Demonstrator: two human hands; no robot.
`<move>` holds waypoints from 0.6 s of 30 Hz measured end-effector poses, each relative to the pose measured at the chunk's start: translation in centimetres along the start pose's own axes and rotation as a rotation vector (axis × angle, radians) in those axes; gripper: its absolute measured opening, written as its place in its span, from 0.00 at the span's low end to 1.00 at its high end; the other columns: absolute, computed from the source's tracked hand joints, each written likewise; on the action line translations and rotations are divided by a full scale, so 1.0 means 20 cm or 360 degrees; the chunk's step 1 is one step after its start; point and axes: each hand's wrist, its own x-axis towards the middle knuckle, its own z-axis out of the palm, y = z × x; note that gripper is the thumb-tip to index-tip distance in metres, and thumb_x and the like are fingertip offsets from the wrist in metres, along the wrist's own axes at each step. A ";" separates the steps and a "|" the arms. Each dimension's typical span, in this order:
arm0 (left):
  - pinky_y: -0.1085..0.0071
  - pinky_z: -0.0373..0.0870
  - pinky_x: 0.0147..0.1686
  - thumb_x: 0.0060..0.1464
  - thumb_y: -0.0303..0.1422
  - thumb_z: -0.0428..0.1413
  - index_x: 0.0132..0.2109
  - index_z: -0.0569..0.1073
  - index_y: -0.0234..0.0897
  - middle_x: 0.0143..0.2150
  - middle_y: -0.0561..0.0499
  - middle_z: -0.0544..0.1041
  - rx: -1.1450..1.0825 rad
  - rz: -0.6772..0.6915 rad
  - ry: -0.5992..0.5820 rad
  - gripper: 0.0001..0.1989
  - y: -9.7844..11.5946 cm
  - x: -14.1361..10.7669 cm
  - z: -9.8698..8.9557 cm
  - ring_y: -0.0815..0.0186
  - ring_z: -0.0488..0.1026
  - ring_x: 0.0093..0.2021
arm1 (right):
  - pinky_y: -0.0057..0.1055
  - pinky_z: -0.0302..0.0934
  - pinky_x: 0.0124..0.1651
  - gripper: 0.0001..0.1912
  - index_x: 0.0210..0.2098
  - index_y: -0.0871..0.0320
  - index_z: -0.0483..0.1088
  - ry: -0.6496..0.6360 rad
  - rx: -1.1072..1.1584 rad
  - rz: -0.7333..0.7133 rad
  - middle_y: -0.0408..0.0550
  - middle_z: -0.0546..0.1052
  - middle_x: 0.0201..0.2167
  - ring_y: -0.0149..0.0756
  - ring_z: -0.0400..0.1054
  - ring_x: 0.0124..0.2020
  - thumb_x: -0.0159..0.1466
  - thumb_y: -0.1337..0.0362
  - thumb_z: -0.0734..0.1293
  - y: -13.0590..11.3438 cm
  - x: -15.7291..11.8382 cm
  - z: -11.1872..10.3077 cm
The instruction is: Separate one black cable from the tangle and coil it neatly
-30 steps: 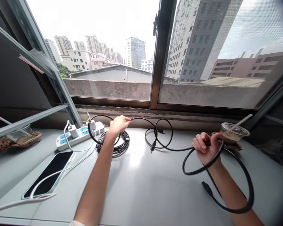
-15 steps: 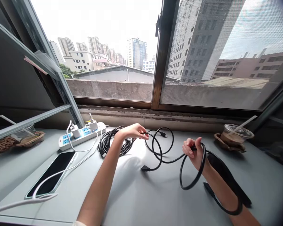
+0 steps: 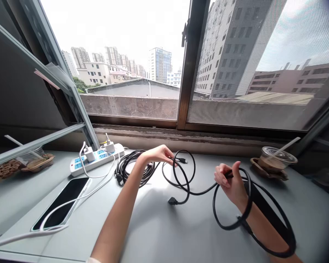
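Note:
My left hand (image 3: 162, 155) pinches a loop of black cable (image 3: 200, 193) between thumb and fingertips, just above the desk. The cable runs in open curves across to my right hand (image 3: 229, 181), whose fingers are closed around it while the thumb points up. From my right hand the cable hangs in wide loops around the wrist and forearm. One black plug (image 3: 173, 201) lies below my left hand, and another connector (image 3: 182, 160) lies behind it. A third black connector (image 3: 245, 224) shows beside my right forearm. Left of my left hand sits a coiled black cable (image 3: 123, 164).
A white power strip (image 3: 98, 156) with plugged-in chargers lies at the back left. Near it is a phone (image 3: 60, 204) with a white cable (image 3: 71, 199) across it. A lidded drink cup (image 3: 275, 160) stands at right, and a dark flat object (image 3: 268, 208) lies under my right forearm.
My left hand has shifted slightly right with its loop. The loops at my right hand have spread wider and hang farther over the forearm. The view has tilted a little.

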 end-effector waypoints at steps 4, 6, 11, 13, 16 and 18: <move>0.74 0.59 0.27 0.38 0.43 0.64 0.33 0.81 0.31 0.27 0.48 0.76 -0.0105 0.0010 0.0021 0.19 -0.03 -0.04 -0.05 0.69 0.66 0.28 | 0.26 0.36 0.16 0.31 0.17 0.56 0.66 0.0112 0.0094 -0.0062 0.37 0.50 0.08 0.23 0.38 0.12 0.53 0.34 0.61 -0.04 0.01 -0.03; 0.74 0.58 0.27 0.40 0.44 0.63 0.34 0.80 0.31 0.27 0.48 0.75 -0.0087 -0.0015 0.0043 0.20 -0.02 -0.07 -0.07 0.69 0.66 0.28 | 0.26 0.36 0.16 0.31 0.16 0.57 0.63 0.0155 0.0143 -0.0089 0.37 0.50 0.09 0.23 0.38 0.12 0.53 0.34 0.61 -0.06 0.01 -0.04; 0.75 0.49 0.23 0.47 0.50 0.55 0.33 0.79 0.31 0.22 0.53 0.67 0.0104 -0.0045 0.0230 0.24 0.02 -0.10 -0.08 0.72 0.57 0.23 | 0.27 0.37 0.15 0.32 0.15 0.56 0.58 0.0133 0.0131 -0.0149 0.37 0.49 0.09 0.24 0.37 0.12 0.55 0.35 0.60 -0.08 0.01 -0.05; 0.74 0.47 0.22 0.48 0.52 0.54 0.32 0.78 0.32 0.21 0.54 0.65 0.0245 -0.0080 0.0379 0.25 0.04 -0.09 -0.07 0.73 0.56 0.23 | 0.26 0.37 0.15 0.32 0.15 0.56 0.61 0.0108 0.0104 -0.0144 0.37 0.49 0.09 0.23 0.37 0.12 0.55 0.34 0.60 -0.07 0.01 -0.04; 0.74 0.49 0.24 0.48 0.53 0.52 0.29 0.77 0.35 0.21 0.54 0.66 0.0488 -0.0198 0.0660 0.24 0.06 -0.03 -0.02 0.71 0.59 0.24 | 0.26 0.35 0.15 0.31 0.17 0.56 0.66 0.0042 0.0083 -0.0081 0.37 0.50 0.08 0.23 0.38 0.11 0.54 0.34 0.60 -0.04 0.00 -0.02; 0.74 0.51 0.26 0.49 0.53 0.51 0.27 0.77 0.37 0.23 0.54 0.69 0.0606 -0.0294 0.0816 0.23 0.08 0.01 0.03 0.68 0.63 0.27 | 0.26 0.34 0.16 0.31 0.18 0.56 0.68 -0.0034 0.0078 -0.0038 0.37 0.50 0.08 0.22 0.37 0.11 0.53 0.33 0.60 -0.01 -0.01 0.00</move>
